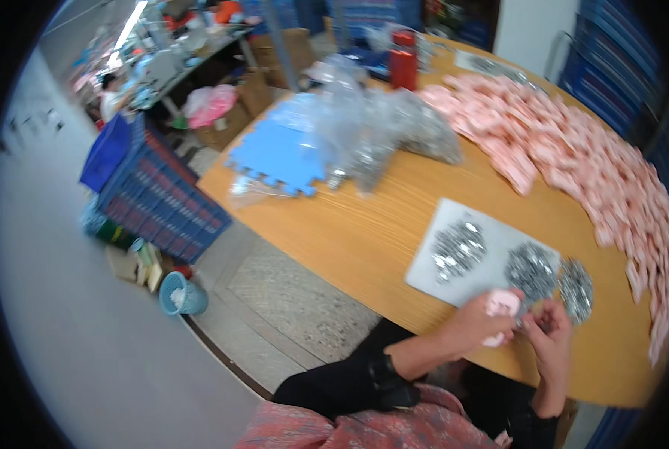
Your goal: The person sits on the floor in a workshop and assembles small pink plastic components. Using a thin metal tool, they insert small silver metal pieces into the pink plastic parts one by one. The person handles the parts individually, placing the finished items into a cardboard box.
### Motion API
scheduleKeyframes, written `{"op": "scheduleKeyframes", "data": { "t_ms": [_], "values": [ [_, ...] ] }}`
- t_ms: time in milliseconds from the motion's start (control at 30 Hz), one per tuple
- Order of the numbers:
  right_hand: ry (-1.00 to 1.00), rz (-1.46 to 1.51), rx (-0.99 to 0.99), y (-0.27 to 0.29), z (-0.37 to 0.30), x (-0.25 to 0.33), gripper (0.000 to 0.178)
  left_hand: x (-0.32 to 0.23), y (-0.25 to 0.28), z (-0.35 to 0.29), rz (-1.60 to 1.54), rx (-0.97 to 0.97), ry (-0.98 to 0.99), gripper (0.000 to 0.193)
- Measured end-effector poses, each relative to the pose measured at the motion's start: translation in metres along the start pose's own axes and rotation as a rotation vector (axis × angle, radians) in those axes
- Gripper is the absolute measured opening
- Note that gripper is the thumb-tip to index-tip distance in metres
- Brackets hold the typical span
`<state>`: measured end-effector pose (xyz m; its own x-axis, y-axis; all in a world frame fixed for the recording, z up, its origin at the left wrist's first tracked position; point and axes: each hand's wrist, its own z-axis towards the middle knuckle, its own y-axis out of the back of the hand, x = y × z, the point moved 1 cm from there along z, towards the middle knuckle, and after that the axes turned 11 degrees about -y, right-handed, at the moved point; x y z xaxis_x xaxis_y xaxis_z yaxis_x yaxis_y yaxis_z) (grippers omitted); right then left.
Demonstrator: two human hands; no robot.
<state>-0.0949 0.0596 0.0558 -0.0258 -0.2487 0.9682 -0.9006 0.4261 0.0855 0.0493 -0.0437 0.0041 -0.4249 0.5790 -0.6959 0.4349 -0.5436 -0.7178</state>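
Observation:
My left hand (pixel 469 327) is closed around a small pink piece (pixel 503 302), which looks soft, above the table's near edge. Close beside it, my right hand (pixel 551 335) has its fingertips pinched together near the pink piece; whatever they hold is too small to make out. Just beyond the hands lies a white board (pixel 433 268) bearing two piles of small shiny silver metal parts, a left pile (pixel 458 249) and a right pile (pixel 531 271). A third silver pile (pixel 575 290) sits at the board's right edge.
Many pink pieces (pixel 566 161) cover the table's (pixel 349 243) right side. Toward the back stand clear plastic bags (pixel 417 123) of metal parts, a blue foam mat (pixel 282 150) and a red bottle (pixel 403 61). A blue crate (pixel 162 194) and a light-blue bin (pixel 188 297) are at left.

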Motion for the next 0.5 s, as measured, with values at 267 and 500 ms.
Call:
{"op": "scheduleKeyframes", "data": {
  "t_ms": [267, 500],
  "values": [
    [-0.114, 0.067, 0.067, 0.014, -0.01, -0.006, 0.032, 0.005, -0.016, 0.0, 0.236, -0.051, 0.005, 0.048],
    [-0.115, 0.069, 0.059, 0.026, -0.017, -0.012, 0.029, 0.015, -0.024, 0.004, 0.246, -0.026, 0.065, 0.046]
  ]
}}
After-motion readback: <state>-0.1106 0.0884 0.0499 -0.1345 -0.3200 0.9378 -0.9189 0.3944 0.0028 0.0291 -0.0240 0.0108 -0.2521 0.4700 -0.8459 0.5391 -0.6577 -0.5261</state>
